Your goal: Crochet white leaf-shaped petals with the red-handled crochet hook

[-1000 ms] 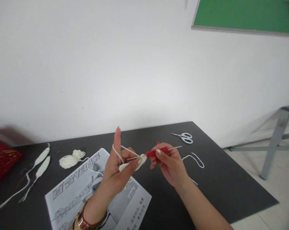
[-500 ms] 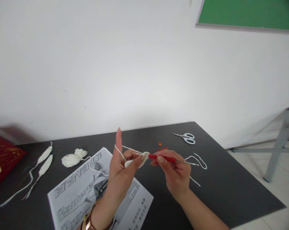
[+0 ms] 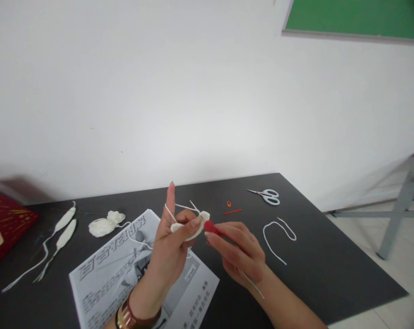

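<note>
My left hand (image 3: 172, 244) is raised above the black table (image 3: 330, 269). Its thumb and fingers pinch a small white crochet piece (image 3: 188, 227), and white yarn (image 3: 169, 214) loops over the upright index finger. My right hand (image 3: 237, 253) grips a red-handled crochet hook (image 3: 212, 227). The hook's tip is at the white piece, and its metal tail runs back along my right wrist. The yarn trails down to a small white yarn ball (image 3: 106, 225) on the table.
A printed instruction sheet (image 3: 124, 274) lies under my hands. Two finished white petals (image 3: 65, 226) with tails lie at the left beside a red box (image 3: 4, 226). Scissors (image 3: 268, 196), an orange marker (image 3: 229, 204), a red needle (image 3: 232, 211) and a loose yarn strand (image 3: 278, 233) lie to the right.
My right hand has turned the hook from pointing sideways to pointing forward into the white piece, its tail swinging back toward my wrist. My left hand stayed in place.
</note>
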Tool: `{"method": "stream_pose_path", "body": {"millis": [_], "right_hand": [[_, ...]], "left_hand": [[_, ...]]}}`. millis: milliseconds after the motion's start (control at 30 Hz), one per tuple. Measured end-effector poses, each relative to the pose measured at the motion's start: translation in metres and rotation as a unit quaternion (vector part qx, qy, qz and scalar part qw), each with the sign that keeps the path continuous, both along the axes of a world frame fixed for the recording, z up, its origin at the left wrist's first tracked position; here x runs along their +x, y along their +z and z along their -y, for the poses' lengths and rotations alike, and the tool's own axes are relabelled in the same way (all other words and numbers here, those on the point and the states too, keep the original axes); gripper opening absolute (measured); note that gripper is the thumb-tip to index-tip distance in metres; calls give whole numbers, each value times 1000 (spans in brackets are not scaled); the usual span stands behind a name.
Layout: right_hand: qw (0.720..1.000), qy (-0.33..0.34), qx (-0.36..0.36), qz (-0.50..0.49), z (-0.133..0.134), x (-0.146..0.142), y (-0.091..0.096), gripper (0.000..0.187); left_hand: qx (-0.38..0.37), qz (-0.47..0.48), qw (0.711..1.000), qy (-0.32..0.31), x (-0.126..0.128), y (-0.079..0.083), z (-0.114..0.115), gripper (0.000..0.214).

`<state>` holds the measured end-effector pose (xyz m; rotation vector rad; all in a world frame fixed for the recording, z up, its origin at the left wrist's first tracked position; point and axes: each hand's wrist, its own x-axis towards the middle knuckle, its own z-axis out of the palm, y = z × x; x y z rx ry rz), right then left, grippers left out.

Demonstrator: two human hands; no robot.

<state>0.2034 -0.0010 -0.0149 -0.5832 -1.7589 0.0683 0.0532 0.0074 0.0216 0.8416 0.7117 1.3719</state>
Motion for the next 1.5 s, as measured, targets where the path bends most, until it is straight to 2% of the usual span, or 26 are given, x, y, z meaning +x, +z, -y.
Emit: {"method": "stream_pose_path", "body": {"millis": [67, 133, 300, 400, 600, 867, 1200, 1367, 1500], "right_hand": [[999, 26, -20, -29, 0, 0, 2, 50], [989, 57, -91, -104, 0, -1, 5, 45], [921, 146, -254, -255, -3, -4, 10, 21], [886, 186, -299, -302, -5, -3, 12, 13], [860, 229, -321, -323, -4, 1, 16, 7], [862, 249, -304, -320, -4, 8, 20, 7], [855, 259, -320, -315, -6, 15, 23, 4], [849, 272, -322, -317, -7, 15, 23, 5], [844, 286, -326, -315, -7, 15, 24, 5]], "left_hand": [[-37, 57, 996, -51, -6, 0, -2, 89], [-55, 82, 991, -86, -11, 0, -3, 89], [-35, 69, 989, -123, -17, 4, -3, 90], [-18, 71, 987, -146, -19, 7, -2, 94], [-12, 79, 980, -185, -23, 7, -3, 93], [-1, 74, 973, -219, -31, 8, -5, 96], [-14, 92, 960, -265, -34, 8, -6, 94], [-20, 108, 944, -311, -36, 4, -9, 105], [-9, 117, 933, -340, -36, 2, -11, 101]]}}
